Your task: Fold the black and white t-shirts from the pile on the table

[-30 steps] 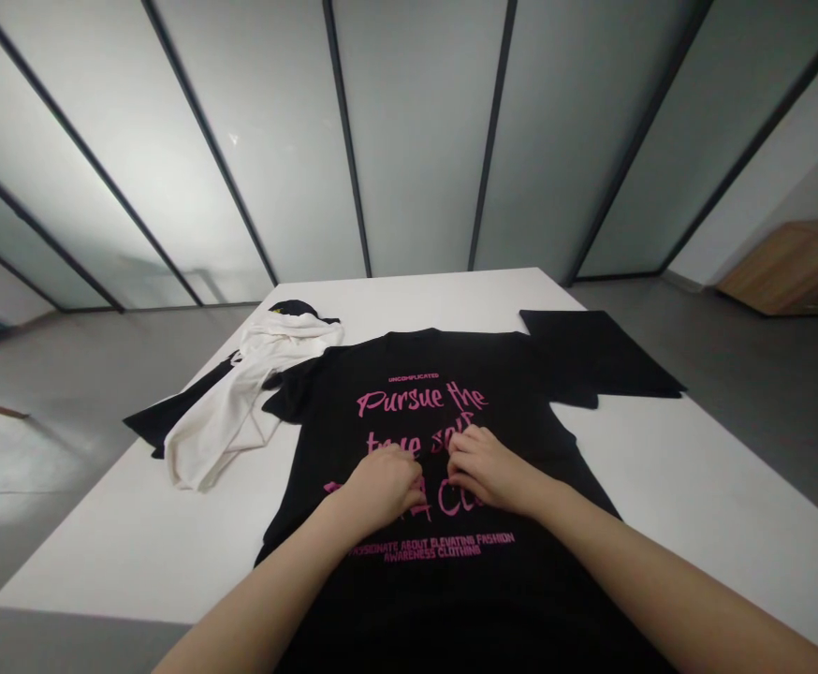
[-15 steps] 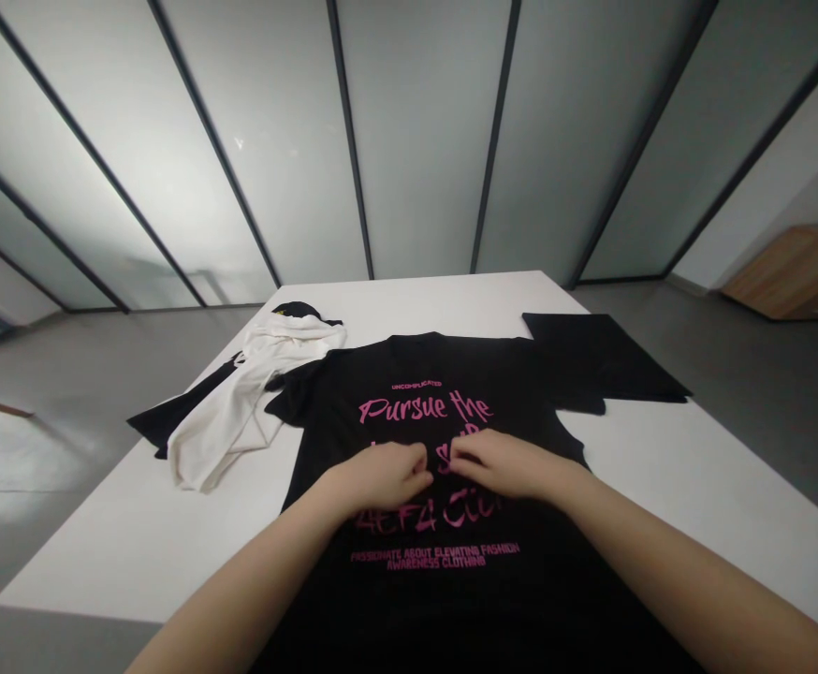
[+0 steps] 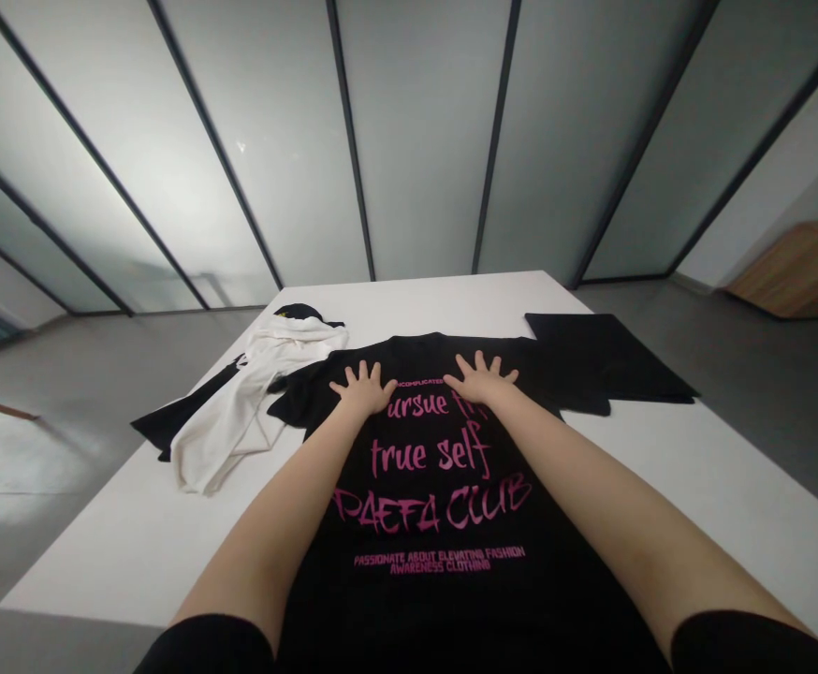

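Note:
A black T-shirt with pink lettering lies spread out in front of me, its collar at the far side. My left hand rests flat on its upper left chest with the fingers spread. On the upper right chest my right hand lies likewise, palm down and fingers apart. Both hands cover parts of the top lines of print. Neither hand grips any cloth. The shirt's left sleeve reaches out toward a white garment, and its right side meets a folded black cloth.
At the left of the white table lies a crumpled white garment over dark clothing. A flat, folded black cloth sits at the right. Frosted glass panels stand behind the table; a wooden piece is far right.
Both hands have moved forward from the middle of the shirt to its upper chest. Their curled fingers have opened and spread, uncovering the middle lines of print.

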A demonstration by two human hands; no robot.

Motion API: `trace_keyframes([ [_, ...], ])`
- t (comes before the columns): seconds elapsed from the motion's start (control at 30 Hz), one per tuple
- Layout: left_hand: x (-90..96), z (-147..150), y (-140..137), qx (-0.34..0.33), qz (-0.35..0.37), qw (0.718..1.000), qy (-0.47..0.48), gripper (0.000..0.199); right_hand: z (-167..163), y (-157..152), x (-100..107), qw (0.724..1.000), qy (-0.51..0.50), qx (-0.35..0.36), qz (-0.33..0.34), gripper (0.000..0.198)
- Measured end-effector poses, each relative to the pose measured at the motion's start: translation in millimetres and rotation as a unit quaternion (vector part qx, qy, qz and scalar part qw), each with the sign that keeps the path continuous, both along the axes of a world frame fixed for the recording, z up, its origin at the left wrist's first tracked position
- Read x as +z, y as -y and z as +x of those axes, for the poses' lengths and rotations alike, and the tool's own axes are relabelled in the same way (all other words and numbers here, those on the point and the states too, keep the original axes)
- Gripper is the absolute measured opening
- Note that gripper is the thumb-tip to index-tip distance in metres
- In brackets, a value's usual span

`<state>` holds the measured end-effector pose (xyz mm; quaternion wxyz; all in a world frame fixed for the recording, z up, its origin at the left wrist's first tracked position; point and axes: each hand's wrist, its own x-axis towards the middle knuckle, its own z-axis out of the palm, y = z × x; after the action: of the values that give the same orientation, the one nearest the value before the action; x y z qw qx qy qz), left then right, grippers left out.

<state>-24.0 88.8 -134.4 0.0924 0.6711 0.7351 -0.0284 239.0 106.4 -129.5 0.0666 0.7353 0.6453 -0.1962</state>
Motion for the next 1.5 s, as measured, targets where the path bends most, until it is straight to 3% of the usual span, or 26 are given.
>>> trace_keyframes([
  [0.17, -1.1, -23.7, -34.4, 0.008, 0.031, 0.999, 0.019, 0.077, 16.8, -30.3, -7.4, 0.999, 0.000, -0.012, 0.045, 0.086],
  [0.37, -3.1, -35.5, -50.0, 0.015, 0.057, 0.998, 0.037, 0.071, 33.0, -48.6, -17.3, 0.993, -0.012, -0.020, 0.112, 0.085],
  [0.8, -7.9, -43.1, -33.9, 0.001, 0.175, 0.983, 0.057, 0.051, 36.5, -52.1, -24.3, 0.983, -0.013, -0.027, 0.183, 0.071],
  [1.0, -6.7, -40.8, -19.9, 0.005, 0.138, 0.990, 0.030, 0.056, 38.6, -39.8, -18.2, 0.968, -0.044, -0.015, 0.248, 0.053],
  [1.13, -9.3, -31.7, -17.1, 0.018, 0.118, 0.993, 0.010, 0.066, 30.8, -17.9, -10.0, 0.952, -0.082, 0.056, 0.288, 0.045],
  [1.27, -10.2, -30.2, -16.1, 0.017, 0.122, 0.992, 0.009, 0.066, 10.4, 10.4, -3.1, 0.948, -0.103, 0.120, 0.276, 0.040],
  [1.5, -9.4, -23.6, -5.9, 0.009, 0.138, 0.990, 0.005, 0.064, -7.6, 38.3, -6.5, 0.954, -0.080, 0.102, 0.270, 0.043],
])
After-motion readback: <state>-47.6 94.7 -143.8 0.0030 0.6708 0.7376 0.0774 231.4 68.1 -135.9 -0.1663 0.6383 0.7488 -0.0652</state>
